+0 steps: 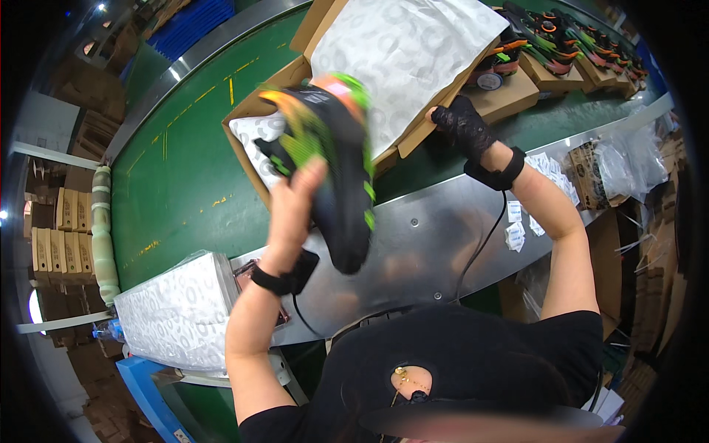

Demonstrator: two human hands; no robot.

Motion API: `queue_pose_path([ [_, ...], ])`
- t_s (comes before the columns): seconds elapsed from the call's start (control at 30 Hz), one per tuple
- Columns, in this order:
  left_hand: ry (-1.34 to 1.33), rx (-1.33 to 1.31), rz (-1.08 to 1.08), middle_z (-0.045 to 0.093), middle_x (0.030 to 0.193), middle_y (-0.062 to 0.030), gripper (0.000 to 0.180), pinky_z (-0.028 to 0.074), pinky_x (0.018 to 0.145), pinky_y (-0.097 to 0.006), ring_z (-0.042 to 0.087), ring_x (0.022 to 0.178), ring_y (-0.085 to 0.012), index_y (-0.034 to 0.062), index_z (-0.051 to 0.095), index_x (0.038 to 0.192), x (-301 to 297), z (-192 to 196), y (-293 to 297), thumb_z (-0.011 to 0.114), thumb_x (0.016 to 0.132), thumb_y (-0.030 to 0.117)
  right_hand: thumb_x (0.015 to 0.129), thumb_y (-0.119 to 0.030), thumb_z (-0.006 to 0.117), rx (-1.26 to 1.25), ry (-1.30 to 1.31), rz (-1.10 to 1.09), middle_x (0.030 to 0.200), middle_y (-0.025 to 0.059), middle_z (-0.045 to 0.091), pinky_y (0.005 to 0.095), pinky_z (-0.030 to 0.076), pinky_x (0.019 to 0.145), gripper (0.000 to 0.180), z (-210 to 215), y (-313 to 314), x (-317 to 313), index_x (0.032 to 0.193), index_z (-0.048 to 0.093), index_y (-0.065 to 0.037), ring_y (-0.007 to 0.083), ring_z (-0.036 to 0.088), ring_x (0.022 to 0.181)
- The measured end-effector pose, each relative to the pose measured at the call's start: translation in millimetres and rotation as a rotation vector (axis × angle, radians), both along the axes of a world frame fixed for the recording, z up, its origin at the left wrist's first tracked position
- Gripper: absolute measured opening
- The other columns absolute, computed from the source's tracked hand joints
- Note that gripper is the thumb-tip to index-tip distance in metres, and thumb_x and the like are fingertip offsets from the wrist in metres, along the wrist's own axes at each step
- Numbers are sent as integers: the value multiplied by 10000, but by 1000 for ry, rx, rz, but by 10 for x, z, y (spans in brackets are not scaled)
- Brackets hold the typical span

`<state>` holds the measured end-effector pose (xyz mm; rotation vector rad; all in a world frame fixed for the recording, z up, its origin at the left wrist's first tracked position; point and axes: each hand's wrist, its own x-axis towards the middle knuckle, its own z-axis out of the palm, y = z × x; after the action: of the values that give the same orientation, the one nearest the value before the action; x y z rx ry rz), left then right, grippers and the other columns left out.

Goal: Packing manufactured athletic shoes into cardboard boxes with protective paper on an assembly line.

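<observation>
A black sports shoe (343,170) with green and orange patches is gripped by my left hand (297,196), thumb across its side. It is held over the near left part of an open cardboard shoebox (258,177) and is slightly blurred. White patterned tissue paper (399,66) lines the box and spreads over its raised side. In a black lace glove, my right hand (464,127) is at the box's right edge, its fingers bent around the cardboard rim. Part of the box interior is hidden behind the shoe. Both wrists wear black straps with cables.
The box rests on a green conveyor belt (192,177) beside a metal ledge (413,244). More shoes (546,37) sit on boxes at the far right. A stack of patterned tissue (177,310) lies at left. Small white packets (515,235) are scattered on the right ledge.
</observation>
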<state>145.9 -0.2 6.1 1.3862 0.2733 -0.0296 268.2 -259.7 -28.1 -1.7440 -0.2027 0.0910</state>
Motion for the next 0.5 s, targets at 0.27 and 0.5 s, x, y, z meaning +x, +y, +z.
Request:
queue_pose_path([
  [0.27,265,-567,23,426,1264,-105,578,245,990,-518,406,1156,-275,101,413,1227,1246,-432,587,473,821,508,762,-245,617,-340,-280,-23,766,146,560,326,414,649,314,92,303,-232,888,534,31,237,529,725],
  [0.5,522,-183,30,483,1165,-203,530,306,930,-481,398,1133,-317,-56,461,1082,1216,-551,485,442,863,427,658,-28,540,-144,-360,-83,1072,207,465,395,390,821,515,199,844,-277,1148,382,-15,356,471,1004],
])
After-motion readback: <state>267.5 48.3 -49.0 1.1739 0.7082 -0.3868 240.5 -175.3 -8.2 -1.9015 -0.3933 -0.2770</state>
